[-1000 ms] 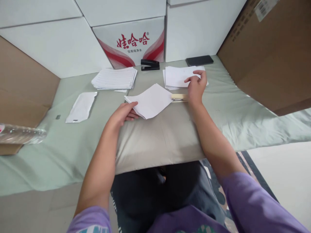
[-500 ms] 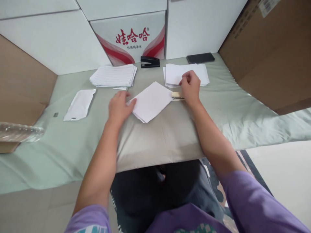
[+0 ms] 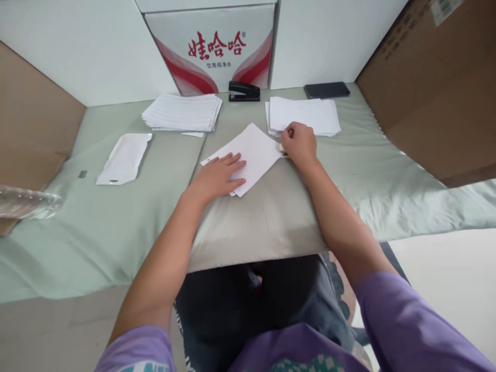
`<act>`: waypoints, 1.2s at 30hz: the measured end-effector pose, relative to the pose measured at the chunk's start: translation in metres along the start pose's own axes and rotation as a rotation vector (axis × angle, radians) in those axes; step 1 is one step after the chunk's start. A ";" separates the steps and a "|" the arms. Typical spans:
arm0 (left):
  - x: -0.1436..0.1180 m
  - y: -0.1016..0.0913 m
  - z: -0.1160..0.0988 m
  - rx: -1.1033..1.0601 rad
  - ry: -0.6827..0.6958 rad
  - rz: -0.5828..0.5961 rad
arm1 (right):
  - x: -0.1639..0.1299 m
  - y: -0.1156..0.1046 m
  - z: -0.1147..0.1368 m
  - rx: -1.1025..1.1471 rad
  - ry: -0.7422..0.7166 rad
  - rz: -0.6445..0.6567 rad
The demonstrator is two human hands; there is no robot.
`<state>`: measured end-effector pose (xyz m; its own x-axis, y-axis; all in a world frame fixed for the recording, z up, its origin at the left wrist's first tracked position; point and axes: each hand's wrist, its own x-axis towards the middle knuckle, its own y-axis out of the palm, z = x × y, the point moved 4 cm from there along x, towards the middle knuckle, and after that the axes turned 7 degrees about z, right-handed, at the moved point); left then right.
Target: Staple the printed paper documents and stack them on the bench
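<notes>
Red 娃哈哈 box (image 3: 212, 49), left hand (image 3: 217, 177) flat on paper (image 3: 251, 152), right hand (image 3: 297, 143) fisted on stick (image 3: 281, 148)

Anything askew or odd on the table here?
The paper bundle under the left hand lies turned diagonally, unlike the two squared stacks behind it. A loose scrap pokes out below the lined stack. The white pouch looks torn along its top edge.
</notes>
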<state>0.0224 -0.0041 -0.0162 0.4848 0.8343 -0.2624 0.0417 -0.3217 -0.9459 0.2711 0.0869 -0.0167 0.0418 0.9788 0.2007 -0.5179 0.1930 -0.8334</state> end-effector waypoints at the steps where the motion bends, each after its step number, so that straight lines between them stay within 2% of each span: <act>1: 0.000 -0.001 -0.001 0.014 -0.003 0.005 | 0.000 -0.001 0.000 -0.014 0.020 0.005; 7: -0.002 -0.003 0.004 0.008 -0.009 0.005 | 0.003 0.000 -0.004 -0.059 0.048 0.050; 9: -0.001 -0.003 0.009 -0.007 -0.041 -0.033 | 0.005 0.002 -0.004 -0.075 0.038 0.072; 14: -0.003 -0.007 0.024 -0.053 -0.318 -0.224 | 0.006 0.006 -0.004 -0.118 0.080 0.107; 17: -0.007 -0.011 0.026 -0.073 -0.416 -0.283 | 0.007 0.007 -0.004 -0.118 0.109 0.127; 25: -0.012 -0.014 0.028 -0.287 -0.554 -0.155 | 0.009 0.002 -0.008 -0.001 0.094 0.102; 31: -0.014 -0.015 0.037 -0.377 -0.516 -0.143 | 0.012 -0.001 -0.013 0.063 0.110 0.051; 36: -0.015 -0.014 0.037 -0.412 -0.487 -0.140 | 0.014 0.002 -0.016 0.114 0.062 0.019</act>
<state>-0.0172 0.0046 -0.0063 0.0033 0.9570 -0.2901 0.4545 -0.2599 -0.8520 0.2847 0.1015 -0.0236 0.0817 0.9852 0.1506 -0.6130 0.1688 -0.7718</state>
